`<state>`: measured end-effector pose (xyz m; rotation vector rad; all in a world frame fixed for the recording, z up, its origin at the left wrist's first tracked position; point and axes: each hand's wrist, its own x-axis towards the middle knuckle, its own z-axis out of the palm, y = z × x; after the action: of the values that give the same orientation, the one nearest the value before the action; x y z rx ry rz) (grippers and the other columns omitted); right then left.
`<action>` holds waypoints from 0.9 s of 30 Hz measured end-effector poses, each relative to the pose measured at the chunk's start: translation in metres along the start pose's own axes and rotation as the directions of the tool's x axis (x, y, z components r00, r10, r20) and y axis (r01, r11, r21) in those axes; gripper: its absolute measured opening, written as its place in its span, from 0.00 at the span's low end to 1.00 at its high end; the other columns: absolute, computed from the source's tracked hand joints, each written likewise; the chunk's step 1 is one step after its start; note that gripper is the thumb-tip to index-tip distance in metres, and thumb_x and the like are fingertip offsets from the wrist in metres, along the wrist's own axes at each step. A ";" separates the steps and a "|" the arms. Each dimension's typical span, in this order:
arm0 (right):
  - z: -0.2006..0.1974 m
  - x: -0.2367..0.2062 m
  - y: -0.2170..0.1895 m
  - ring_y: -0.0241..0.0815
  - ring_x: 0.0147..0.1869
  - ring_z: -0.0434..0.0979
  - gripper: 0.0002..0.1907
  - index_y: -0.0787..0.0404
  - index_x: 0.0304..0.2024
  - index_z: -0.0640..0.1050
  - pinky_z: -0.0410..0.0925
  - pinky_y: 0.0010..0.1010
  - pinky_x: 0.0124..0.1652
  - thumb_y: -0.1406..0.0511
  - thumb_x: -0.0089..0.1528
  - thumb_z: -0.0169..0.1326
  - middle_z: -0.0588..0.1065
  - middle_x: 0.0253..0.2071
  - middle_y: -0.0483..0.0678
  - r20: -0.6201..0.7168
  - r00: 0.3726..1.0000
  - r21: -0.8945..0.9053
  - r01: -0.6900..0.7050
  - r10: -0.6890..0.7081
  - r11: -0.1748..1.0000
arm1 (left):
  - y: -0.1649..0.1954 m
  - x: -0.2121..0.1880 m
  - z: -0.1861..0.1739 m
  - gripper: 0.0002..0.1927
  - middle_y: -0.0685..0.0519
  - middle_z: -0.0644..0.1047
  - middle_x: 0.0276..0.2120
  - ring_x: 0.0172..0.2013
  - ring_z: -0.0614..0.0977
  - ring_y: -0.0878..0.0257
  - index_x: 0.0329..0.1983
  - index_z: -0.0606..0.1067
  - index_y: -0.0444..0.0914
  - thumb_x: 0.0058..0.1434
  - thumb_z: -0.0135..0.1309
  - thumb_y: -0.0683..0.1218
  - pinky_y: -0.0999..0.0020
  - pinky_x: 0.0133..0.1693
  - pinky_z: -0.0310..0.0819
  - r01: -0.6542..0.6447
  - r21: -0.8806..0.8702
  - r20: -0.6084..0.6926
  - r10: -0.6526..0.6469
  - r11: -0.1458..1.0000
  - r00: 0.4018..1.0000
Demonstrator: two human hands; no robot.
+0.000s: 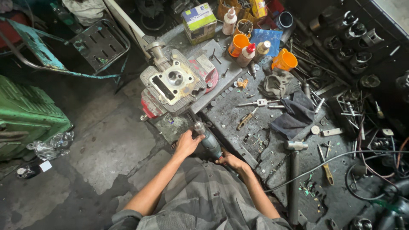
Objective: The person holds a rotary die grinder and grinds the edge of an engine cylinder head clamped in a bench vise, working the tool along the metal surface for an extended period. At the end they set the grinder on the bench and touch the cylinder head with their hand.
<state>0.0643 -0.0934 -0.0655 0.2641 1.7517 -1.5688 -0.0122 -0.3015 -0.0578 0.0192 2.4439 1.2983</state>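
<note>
Head view, looking straight down at a cluttered metal workbench (255, 140) and stained concrete floor. Left hand (186, 144) is curled around the front end of a grey-green power tool (208, 142), fingers clenched near the metal collar; right hand (230, 161) wraps the rear of the same tool body, fingers closed on it, partly hidden beneath the housing. The tool's nose points up and away from the person toward an engine cylinder head (174, 85) — a finned, pale grey casting with a rectangular opening and a round port on its upper face. The casting sits at the bench's left edge on a red mount (149, 106); whether the tool tip touches it cannot be told, the junction is in shadow. Right of the hands a hammer (295, 170) lies on the bench, head toward the top, handle running down. Near it: a dark blue rag (294, 115), a grey rag (277, 83), a small T-shaped key (257, 102). Farther back — two orange cups (283, 60), a white squeeze bottle with red cap (246, 54), a cardboard box (199, 22). A black cable (332, 159) loops across the bench's right side. Green machine housing (25, 115) stands at far left, well apart from the hands.
</note>
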 end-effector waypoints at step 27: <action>-0.002 0.003 0.007 0.36 0.46 0.75 0.43 0.64 0.50 0.81 0.67 0.28 0.49 0.34 0.61 0.44 0.79 0.44 0.46 -0.188 0.954 0.218 -0.193 0.235 0.957 | -0.005 0.008 0.008 0.35 0.33 0.80 0.39 0.44 0.81 0.37 0.44 0.75 0.30 0.55 0.63 0.67 0.46 0.45 0.74 0.068 0.115 0.005 -0.069 0.991 0.998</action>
<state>0.0660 -0.0912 -0.0723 0.7206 1.6590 -1.5995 -0.0160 -0.2961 -0.0683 -0.0291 2.4859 1.1249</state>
